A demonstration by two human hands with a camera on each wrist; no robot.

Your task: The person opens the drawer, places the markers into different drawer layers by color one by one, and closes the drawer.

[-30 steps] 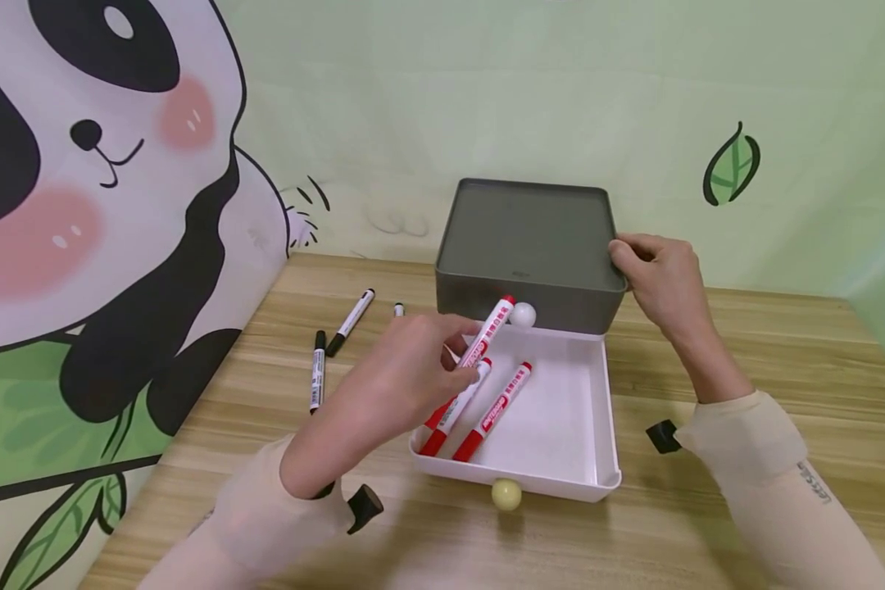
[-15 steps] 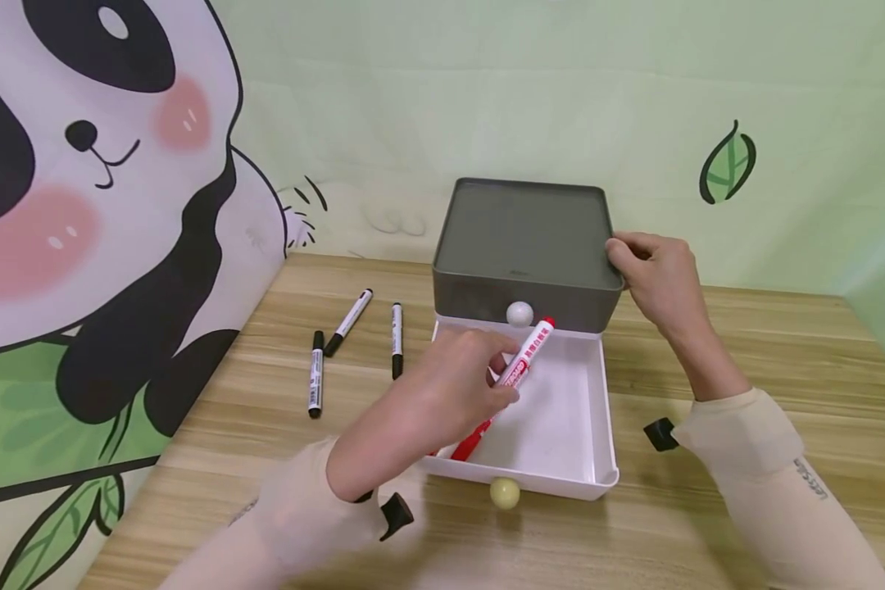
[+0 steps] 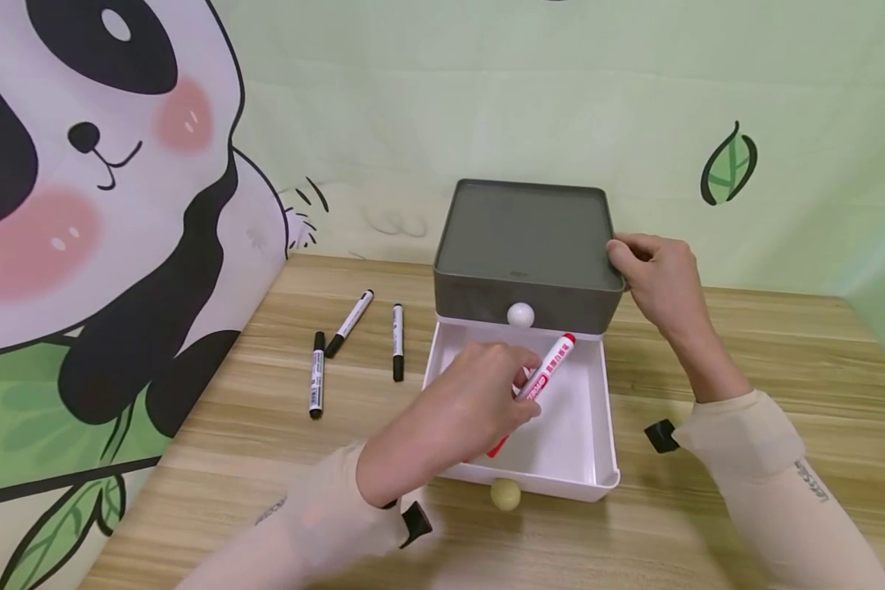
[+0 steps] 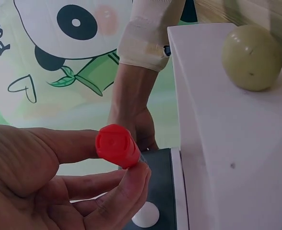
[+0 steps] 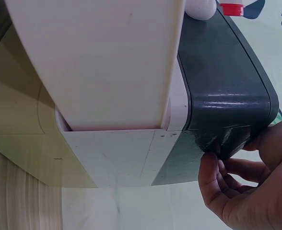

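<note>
My left hand (image 3: 479, 401) holds a red whiteboard marker (image 3: 549, 370) above the pulled-out white drawer (image 3: 571, 434). In the left wrist view the thumb and fingers pinch this marker, its red cap (image 4: 113, 143) facing the camera. With my right hand (image 3: 660, 279) I grip the right side of the grey box top (image 3: 527, 229). The right wrist view has that hand (image 5: 251, 177) at the corner of the grey upper drawer section (image 5: 227, 81). Red markers inside the drawer are almost wholly hidden behind my left hand and wrist.
Three black-capped markers (image 3: 398, 342) lie on the wooden table (image 3: 767, 360) left of the box. A white knob (image 3: 520, 315) sits on the grey front, and a yellow knob (image 3: 506, 494) juts out low in front. Behind stands a panda-print backdrop (image 3: 383, 123).
My left hand has carried the red marker rightward and slightly down over the drawer, uncovering a black marker on the table. My right hand has stayed on the box.
</note>
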